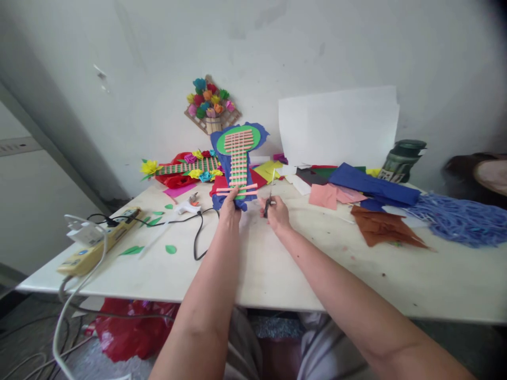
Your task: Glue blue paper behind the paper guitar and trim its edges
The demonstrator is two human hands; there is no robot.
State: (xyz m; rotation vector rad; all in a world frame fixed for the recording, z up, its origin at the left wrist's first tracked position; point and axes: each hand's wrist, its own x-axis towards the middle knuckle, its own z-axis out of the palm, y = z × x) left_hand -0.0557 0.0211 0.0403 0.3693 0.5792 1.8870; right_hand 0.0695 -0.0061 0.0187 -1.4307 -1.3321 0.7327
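My left hand [232,201] grips the lower end of a paper craft piece [238,158] and holds it up above the table. The piece has a blue paper backing, a green oval top and a green stem, with pink strips laid across and along it. Two longer pink strips cross near my thumb. Beside it, my right hand [275,211] is closed around dark-handled scissors [268,203]; their blades point up and away from me, apart from the craft piece.
A glue gun [187,207], green paper leaves [171,249] and a power strip [101,240] lie at left. Behind is a flowered craft piece [186,168]. Coloured paper [372,184], a green bottle [402,161] and blue strands [463,219] are at right.
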